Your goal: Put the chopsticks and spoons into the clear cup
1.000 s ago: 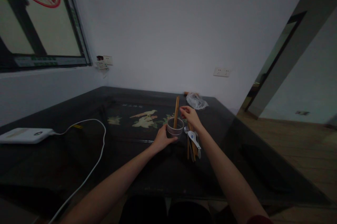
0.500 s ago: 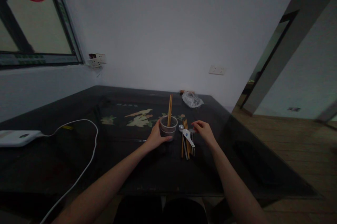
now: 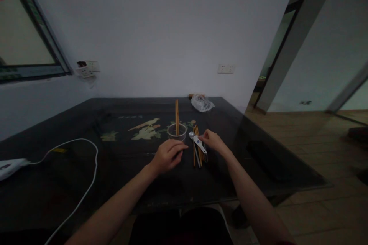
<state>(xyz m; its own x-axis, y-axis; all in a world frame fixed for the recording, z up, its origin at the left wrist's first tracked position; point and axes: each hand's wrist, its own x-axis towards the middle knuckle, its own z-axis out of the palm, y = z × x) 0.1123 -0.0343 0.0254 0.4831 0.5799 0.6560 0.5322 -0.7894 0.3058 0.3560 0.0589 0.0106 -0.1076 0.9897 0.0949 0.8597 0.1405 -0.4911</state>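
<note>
A clear plastic cup [image 3: 176, 133] stands on the dark table [image 3: 86, 183] with a pair of wooden chopsticks [image 3: 176, 114] upright in it. My left hand [image 3: 168, 156] rests on the table just in front of the cup, off it, fingers loosely bent and holding nothing. To the right of the cup lies a small pile: more wooden chopsticks [image 3: 196, 152], a white spoon [image 3: 199, 145] and a metal spoon [image 3: 191, 135]. My right hand [image 3: 212, 142] is at this pile, fingertips pinched together beside the white spoon. What they grip is too small to tell.
A white cable [image 3: 86, 172] curves over the table's left side to a white device [image 3: 8, 166] at the left edge. A crumpled clear plastic bag [image 3: 202, 103] lies at the far edge. Wall sockets [image 3: 225, 69] sit behind. Wooden floor and a doorway are on the right.
My left hand has let go of the cup and drawn back towards me. My right hand moved from over the cup to the pile on the right. The view swung right.
</note>
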